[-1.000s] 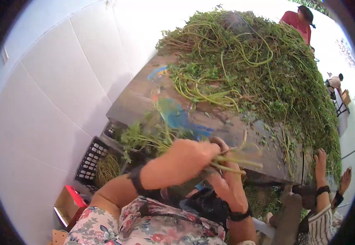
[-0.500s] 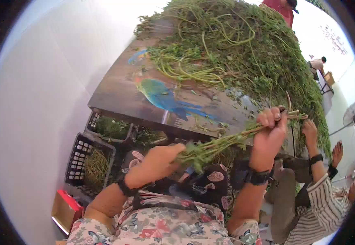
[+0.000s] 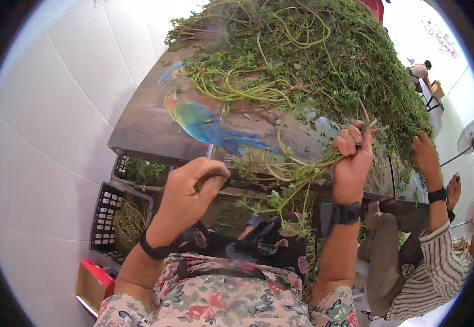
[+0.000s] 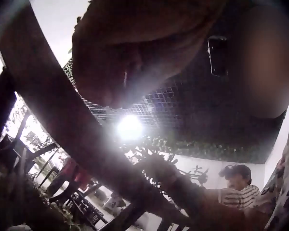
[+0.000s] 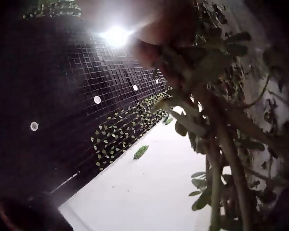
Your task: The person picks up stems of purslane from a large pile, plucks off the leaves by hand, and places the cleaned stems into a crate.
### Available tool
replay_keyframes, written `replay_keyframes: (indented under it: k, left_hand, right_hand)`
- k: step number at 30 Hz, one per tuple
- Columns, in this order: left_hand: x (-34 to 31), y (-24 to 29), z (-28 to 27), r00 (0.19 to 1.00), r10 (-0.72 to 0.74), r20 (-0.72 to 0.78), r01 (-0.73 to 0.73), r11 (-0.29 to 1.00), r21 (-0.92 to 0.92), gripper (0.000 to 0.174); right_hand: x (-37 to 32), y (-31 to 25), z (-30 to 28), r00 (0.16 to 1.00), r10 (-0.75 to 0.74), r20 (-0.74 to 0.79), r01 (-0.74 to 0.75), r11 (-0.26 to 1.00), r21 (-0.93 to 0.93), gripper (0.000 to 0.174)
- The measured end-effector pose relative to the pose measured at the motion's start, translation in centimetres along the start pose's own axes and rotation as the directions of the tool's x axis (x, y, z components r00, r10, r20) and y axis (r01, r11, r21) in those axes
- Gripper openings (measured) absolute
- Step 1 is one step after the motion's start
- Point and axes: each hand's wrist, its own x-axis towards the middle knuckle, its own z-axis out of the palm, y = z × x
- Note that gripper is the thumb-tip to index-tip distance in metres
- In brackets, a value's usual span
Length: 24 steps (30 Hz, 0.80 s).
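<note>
My right hand (image 3: pixel 352 158) grips a bunch of leafy green stems (image 3: pixel 289 193) above the table's near edge. The bare stem ends poke out past the fingers, while the leafy ends hang down to the left. In the right wrist view, thick stems (image 5: pixel 231 163) with small, rounded, purslane-like leaves hang below the hand. My left hand (image 3: pixel 190 191) is raised to the left, apart from the bunch. Its fingers are curled with the thumb against them, and no stems stick out of it. The left wrist view shows that hand (image 4: pixel 135 53) dark and close to the camera.
A large heap of the same greens (image 3: pixel 335 65) covers the back and right of the table (image 3: pixel 144 120), which has a parrot picture (image 3: pixel 201 122). Black crates (image 3: pixel 106 218) with greens stand below left. A person in a striped shirt (image 3: pixel 438 267) sits at the right.
The hands were together on the bunch, then apart with it stretched between them. Now the left hand has come off it and risen, and the leafy ends droop from the right hand.
</note>
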Motion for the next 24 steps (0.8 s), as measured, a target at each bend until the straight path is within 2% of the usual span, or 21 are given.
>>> replay_keyframes:
  k: [2,7,10,13,16,17,19,22,24]
  left_hand:
    - [0.8,0.4,0.7,0.998,0.052,0.017,-0.052,0.999,-0.002,0.01]
    - [1.8,0.8,2.7,0.991,0.108,0.077,-0.106,0.994,-0.03,0.01]
    - [2.2,0.1,3.8,0.962,0.269,0.053,-0.274,0.952,0.135,0.014]
    - [2.4,0.2,4.7,0.946,0.304,0.11,-0.323,0.91,0.258,0.018]
    - [1.5,1.2,5.8,0.971,0.176,0.161,-0.202,0.965,0.164,0.023]
    - [1.2,1.3,5.8,0.965,0.138,0.223,-0.183,0.963,0.197,0.024]
    - [0.9,1.5,5.8,0.937,0.063,0.344,-0.161,0.951,0.265,0.026]
    - [-0.4,0.9,5.9,0.866,0.036,0.499,-0.207,0.934,0.292,0.027]
    - [-1.6,-0.6,6.2,0.896,0.054,0.441,-0.167,0.961,0.221,0.028]
  right_hand:
    - [0.0,0.3,-0.3,0.997,0.075,-0.009,-0.074,0.996,0.058,0.024]
    - [-0.1,0.7,-1.2,0.994,0.105,-0.039,-0.105,0.994,-0.006,0.024]
    - [-0.4,0.9,-1.2,0.992,0.094,-0.088,-0.093,0.996,0.016,0.023]
    - [-0.4,0.7,-1.2,0.989,0.066,-0.135,-0.057,0.996,0.07,0.022]
    - [-0.6,0.6,-1.4,0.992,0.074,-0.104,-0.059,0.988,0.14,0.023]
    - [-0.6,0.6,-1.5,0.993,0.083,-0.087,-0.067,0.984,0.166,0.024]
    - [-0.7,0.8,-1.6,0.99,0.059,-0.129,-0.045,0.994,0.102,0.026]
    - [-0.8,0.9,-1.1,0.984,0.035,-0.177,-0.026,0.998,0.053,0.029]
    - [-0.5,1.0,-1.3,0.986,0.006,-0.164,-0.005,1.0,0.004,0.029]
